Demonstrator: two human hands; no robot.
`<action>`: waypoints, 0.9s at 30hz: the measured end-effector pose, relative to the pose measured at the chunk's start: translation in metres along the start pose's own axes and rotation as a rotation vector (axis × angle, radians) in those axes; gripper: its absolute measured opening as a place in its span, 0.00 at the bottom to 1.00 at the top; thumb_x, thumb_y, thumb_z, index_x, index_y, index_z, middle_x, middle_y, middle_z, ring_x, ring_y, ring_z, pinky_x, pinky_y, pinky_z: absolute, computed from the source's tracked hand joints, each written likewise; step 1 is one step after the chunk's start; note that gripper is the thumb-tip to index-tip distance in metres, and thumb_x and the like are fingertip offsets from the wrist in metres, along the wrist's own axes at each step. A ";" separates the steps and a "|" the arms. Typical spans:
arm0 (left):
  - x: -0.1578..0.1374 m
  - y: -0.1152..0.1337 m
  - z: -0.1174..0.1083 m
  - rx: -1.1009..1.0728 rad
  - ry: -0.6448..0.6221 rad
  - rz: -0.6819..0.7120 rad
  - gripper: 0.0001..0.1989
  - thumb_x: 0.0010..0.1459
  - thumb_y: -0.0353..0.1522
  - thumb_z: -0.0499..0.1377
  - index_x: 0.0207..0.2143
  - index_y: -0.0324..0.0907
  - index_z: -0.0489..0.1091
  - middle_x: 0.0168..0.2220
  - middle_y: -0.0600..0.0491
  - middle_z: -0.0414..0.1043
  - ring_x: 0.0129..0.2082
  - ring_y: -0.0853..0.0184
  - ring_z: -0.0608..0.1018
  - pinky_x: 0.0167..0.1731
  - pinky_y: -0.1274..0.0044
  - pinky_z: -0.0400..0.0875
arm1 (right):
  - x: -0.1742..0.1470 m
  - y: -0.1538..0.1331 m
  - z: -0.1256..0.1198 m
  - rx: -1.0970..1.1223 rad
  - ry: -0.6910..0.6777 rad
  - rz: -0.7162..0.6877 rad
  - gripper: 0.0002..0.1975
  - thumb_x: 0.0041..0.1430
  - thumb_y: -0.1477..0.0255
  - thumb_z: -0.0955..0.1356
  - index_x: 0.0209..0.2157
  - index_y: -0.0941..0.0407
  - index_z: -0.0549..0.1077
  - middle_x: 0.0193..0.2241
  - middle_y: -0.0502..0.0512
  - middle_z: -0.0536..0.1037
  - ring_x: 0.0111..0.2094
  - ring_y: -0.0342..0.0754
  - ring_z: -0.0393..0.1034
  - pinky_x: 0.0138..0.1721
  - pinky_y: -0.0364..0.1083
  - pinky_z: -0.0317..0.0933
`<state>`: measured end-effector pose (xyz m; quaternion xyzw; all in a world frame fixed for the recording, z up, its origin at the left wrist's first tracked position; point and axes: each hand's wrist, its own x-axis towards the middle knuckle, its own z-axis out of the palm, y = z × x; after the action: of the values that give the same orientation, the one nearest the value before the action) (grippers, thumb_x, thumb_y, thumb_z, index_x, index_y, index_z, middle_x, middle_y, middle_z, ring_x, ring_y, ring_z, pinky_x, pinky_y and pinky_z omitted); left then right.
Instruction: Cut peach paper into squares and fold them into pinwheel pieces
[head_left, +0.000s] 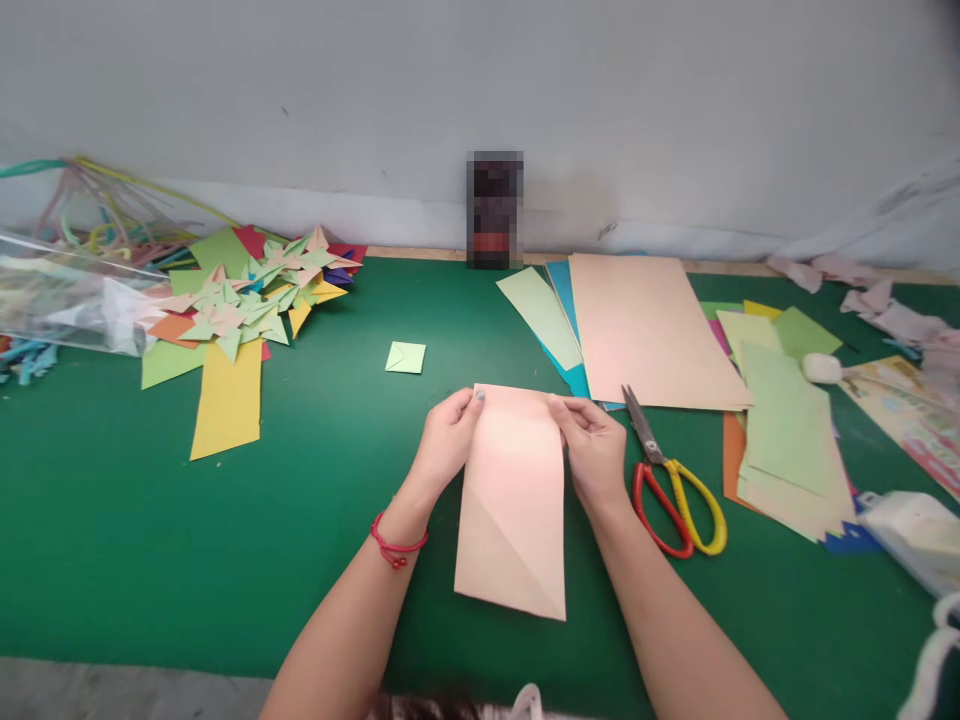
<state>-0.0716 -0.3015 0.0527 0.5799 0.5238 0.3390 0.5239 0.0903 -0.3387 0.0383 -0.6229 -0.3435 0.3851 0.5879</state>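
Note:
A pale pink sheet of paper is held between my two hands, with a diagonal crease across its lower part. My left hand pinches its upper left corner, thumb on top. At the upper right corner my right hand grips the same sheet between thumb and fingers. Just beyond my left hand lies a small folded green paper square. Scissors with one red and one yellow handle rest to the right of my right hand, blades slightly apart.
Folded paper stars are heaped at the back left beside a clear plastic bag. A large pink sheet lies over blue paper at the back. Cut paper strips and a white device are at right, on the green table.

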 end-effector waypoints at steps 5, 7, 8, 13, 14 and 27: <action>-0.001 0.003 0.000 -0.064 -0.005 0.000 0.17 0.59 0.41 0.48 0.23 0.39 0.60 0.22 0.58 0.57 0.23 0.73 0.60 0.24 0.81 0.55 | 0.002 0.001 0.000 0.032 0.026 0.020 0.11 0.47 0.65 0.71 0.29 0.58 0.75 0.16 0.48 0.71 0.16 0.39 0.57 0.16 0.39 0.51; -0.001 0.005 0.001 -0.120 -0.021 -0.015 0.16 0.58 0.41 0.48 0.25 0.39 0.62 0.23 0.57 0.58 0.23 0.73 0.61 0.25 0.81 0.56 | 0.002 0.002 -0.001 0.055 0.028 0.029 0.10 0.46 0.65 0.71 0.29 0.58 0.75 0.16 0.48 0.71 0.16 0.38 0.58 0.17 0.39 0.52; -0.002 0.006 0.001 -0.151 -0.031 -0.021 0.16 0.58 0.41 0.48 0.25 0.39 0.63 0.23 0.57 0.59 0.23 0.73 0.61 0.25 0.81 0.56 | 0.002 0.002 -0.001 0.061 0.028 0.033 0.10 0.46 0.66 0.71 0.28 0.58 0.76 0.17 0.48 0.72 0.17 0.38 0.59 0.17 0.39 0.53; -0.002 0.007 0.003 -0.263 -0.046 -0.029 0.15 0.58 0.39 0.50 0.23 0.39 0.61 0.21 0.59 0.56 0.20 0.74 0.57 0.22 0.82 0.54 | 0.003 0.001 -0.002 0.067 0.039 0.041 0.09 0.45 0.66 0.72 0.27 0.57 0.76 0.22 0.50 0.77 0.21 0.41 0.66 0.23 0.40 0.60; -0.002 0.007 0.003 -0.271 -0.044 -0.031 0.15 0.57 0.39 0.50 0.22 0.39 0.61 0.20 0.59 0.56 0.20 0.74 0.57 0.22 0.82 0.53 | 0.003 0.001 -0.003 0.066 0.041 0.042 0.09 0.45 0.66 0.72 0.27 0.57 0.76 0.23 0.51 0.77 0.21 0.41 0.67 0.24 0.40 0.60; -0.001 0.006 0.001 -0.240 -0.085 -0.054 0.15 0.57 0.41 0.50 0.26 0.38 0.65 0.23 0.57 0.61 0.22 0.73 0.62 0.23 0.82 0.56 | 0.005 0.000 -0.004 0.029 0.016 0.043 0.12 0.45 0.63 0.71 0.28 0.57 0.75 0.23 0.52 0.77 0.21 0.43 0.67 0.23 0.42 0.61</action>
<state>-0.0695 -0.3025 0.0587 0.5127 0.4722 0.3600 0.6202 0.0962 -0.3365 0.0378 -0.6248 -0.3198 0.3974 0.5912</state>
